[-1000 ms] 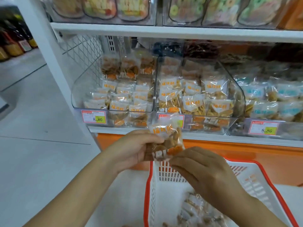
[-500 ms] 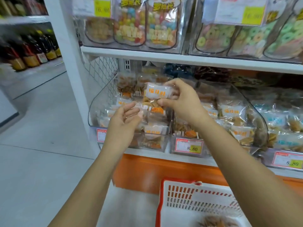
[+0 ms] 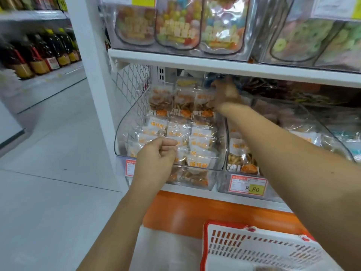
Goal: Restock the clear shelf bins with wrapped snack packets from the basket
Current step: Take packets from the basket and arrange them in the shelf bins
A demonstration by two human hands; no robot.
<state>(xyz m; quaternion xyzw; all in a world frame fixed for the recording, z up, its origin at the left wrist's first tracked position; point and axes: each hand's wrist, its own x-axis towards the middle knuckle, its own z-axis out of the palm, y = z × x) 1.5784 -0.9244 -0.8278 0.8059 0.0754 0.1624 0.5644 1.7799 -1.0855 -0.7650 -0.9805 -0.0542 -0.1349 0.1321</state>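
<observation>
The left clear bin [image 3: 125,132] on the middle shelf holds several rows of clear snack packets with white and orange labels. My right hand [image 3: 226,93], blurred, reaches deep into the back right of this bin and holds a snack packet [image 3: 203,101] upright in the back row. In front of the bin's lower rows hovers my left hand [image 3: 158,155], its fingers loosely curled and holding nothing. The white basket with a red rim [image 3: 224,224] sits low at the right; its inside is mostly out of view.
A second clear bin [image 3: 242,153] of the same packets stands to the right, with a price label [image 3: 248,186] on its front. The shelf above [image 3: 195,62] carries bins of coloured candy bags. A white upright [image 3: 93,94] and wire mesh bound the left side.
My right hand carried the packet from above the basket up and into the back of the left bin. My left hand let go of it and stays near the bin's front.
</observation>
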